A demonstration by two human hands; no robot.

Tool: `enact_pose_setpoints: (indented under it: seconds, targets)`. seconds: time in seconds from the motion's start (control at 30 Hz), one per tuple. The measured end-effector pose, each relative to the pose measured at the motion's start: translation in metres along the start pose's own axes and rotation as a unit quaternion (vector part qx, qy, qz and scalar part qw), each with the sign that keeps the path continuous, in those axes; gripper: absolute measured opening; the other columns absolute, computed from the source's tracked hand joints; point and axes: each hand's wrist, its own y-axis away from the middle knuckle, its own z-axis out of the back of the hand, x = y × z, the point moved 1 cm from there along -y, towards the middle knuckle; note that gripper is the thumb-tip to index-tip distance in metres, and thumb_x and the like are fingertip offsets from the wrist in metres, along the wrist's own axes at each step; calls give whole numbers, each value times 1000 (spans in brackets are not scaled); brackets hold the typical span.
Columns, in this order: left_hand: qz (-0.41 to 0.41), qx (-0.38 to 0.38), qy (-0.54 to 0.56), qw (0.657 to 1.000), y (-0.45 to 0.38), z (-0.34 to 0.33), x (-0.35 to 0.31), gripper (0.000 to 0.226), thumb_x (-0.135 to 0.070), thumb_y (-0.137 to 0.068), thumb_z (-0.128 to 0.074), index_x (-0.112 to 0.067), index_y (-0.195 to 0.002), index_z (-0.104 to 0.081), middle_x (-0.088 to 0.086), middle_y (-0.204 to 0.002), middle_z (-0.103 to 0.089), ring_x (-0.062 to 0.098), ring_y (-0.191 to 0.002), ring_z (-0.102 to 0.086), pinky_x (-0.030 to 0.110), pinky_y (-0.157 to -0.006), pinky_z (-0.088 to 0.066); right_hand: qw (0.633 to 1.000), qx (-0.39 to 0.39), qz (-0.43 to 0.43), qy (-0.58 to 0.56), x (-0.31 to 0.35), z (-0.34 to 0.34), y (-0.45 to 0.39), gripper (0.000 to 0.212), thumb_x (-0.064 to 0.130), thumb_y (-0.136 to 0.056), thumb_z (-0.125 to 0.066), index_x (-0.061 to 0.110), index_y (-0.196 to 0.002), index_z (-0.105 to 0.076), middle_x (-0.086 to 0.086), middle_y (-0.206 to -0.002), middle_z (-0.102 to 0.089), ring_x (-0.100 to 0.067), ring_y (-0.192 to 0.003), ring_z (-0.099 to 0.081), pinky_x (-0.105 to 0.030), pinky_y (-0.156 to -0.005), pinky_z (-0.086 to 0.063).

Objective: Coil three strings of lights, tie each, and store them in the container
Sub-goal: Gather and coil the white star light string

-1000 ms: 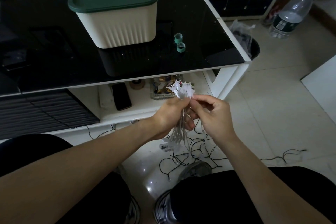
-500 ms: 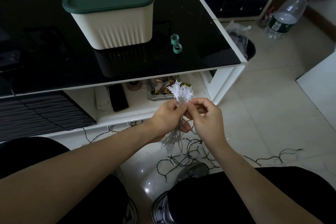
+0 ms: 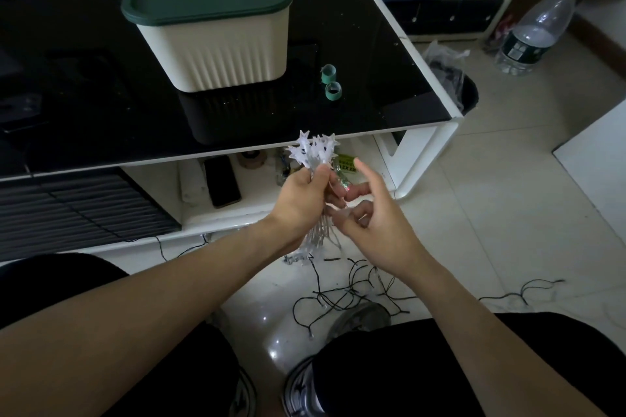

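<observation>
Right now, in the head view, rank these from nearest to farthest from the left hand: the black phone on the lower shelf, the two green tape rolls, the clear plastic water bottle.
From the left hand, which grips the bundle of white star lights:
1. Black phone, on the lower shelf just to its left.
2. Two green tape rolls, on the black glass tabletop beyond it.
3. Clear plastic water bottle, on the floor far off to the right.

Beyond the fingers (image 3: 316, 179) the container (image 3: 216, 44) sits on the tabletop (image 3: 372, 105); two tape rolls (image 3: 331, 83) lie right of it.
</observation>
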Motion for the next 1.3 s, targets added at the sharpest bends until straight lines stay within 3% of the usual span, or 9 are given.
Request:
enact_pose_setpoints:
  seconds: [0.13, 0.2, 0.33, 0.47, 0.57, 0.77, 1.07, 1.17, 1.3]
  targets:
    - [0, 3, 57, 998, -1, 5, -10, 33, -21, -109, -30, -5, -89, -52, 15, -78, -72, 35, -85, -71, 45, -83, -58, 993, -90, -2, 78, 1, 18, -6, 10, 24, -87, -77, 26, -94, -69, 7, -65, -60, -2, -58, -58, -16, -56, -46]
    - [0, 4, 77, 997, -1, 7, -14, 30, -22, -109, -29, -5, -95, -49, 19, -80, -72, 39, -92, -71, 45, -86, -58, 994, -68, -3, 91, -1, 29, -8, 8, 26, -86, -78, 25, -82, -70, 2, -64, -63, -13, -62, -62, -29, -64, -51]
    - [-6, -14, 128, 992, -3, 12, -21, 31, -21, -109, -28, -3, -96, -50, 13, -68, -69, 43, -91, -71, 52, -88, -58, 994, 75, -46, 70, -6, 47, -8, 16, 34, -84, -78, 20, -88, -71, -3, -76, -73, -22, -73, -71, -48, -80, -59]
    - [5, -30, 194, 981, -8, 20, -27, 27, -23, -109, -31, -6, -97, -47, 10, -64, -54, 33, -62, -63, 47, -70, -61, 974, 186, -124, 33, -8, 67, -4, 54, 55, -70, -75, 11, -101, -70, -6, -81, -75, -21, -73, -72, -39, -80, -59]
    - [10, -32, 208, 978, -11, 24, -31, 28, -25, -109, -31, -11, -88, -44, 1, -60, -34, 16, -46, -36, 32, -49, -49, 961, 230, -146, 43, -14, 86, -2, 49, 51, -69, -77, 12, -98, -73, -5, -80, -73, -18, -74, -67, -37, -82, -55]
    - [16, -27, 129, 991, -14, 28, -26, 28, -29, -109, -31, -14, -89, -44, -5, -54, -31, 9, -43, -24, 23, -40, -24, 987, 95, -125, -34, -25, 101, -8, 15, 22, -91, -67, 9, -88, -73, 2, -65, -63, -16, -63, -56, -34, -71, -49]
    - [48, 16, 136, 989, -1, 14, -20, 34, -29, -110, -29, -8, -89, -46, 11, -66, -56, 28, -60, -61, 44, -63, -60, 992, 119, -13, -25, 4, 57, -1, 18, 33, -80, -72, 17, -87, -76, 6, -71, -70, -10, -60, -60, -22, -59, -50]
    - [88, 44, 106, 990, 3, 9, -15, 33, -27, -110, -27, -6, -91, -45, 21, -82, -64, 39, -81, -68, 54, -79, -60, 993, 112, 15, -13, 4, 45, -1, 8, 25, -83, -76, 18, -86, -77, 9, -69, -71, -6, -60, -62, -23, -59, -51]
    - [146, 123, 41, 981, 7, 5, -6, 31, -25, -109, -31, -6, -89, -45, 20, -87, -68, 35, -74, -69, 49, -73, -61, 995, 92, 26, -13, 2, 33, -2, 10, 16, -78, -84, 19, -81, -76, 3, -72, -74, -10, -66, -67, -30, -67, -57]
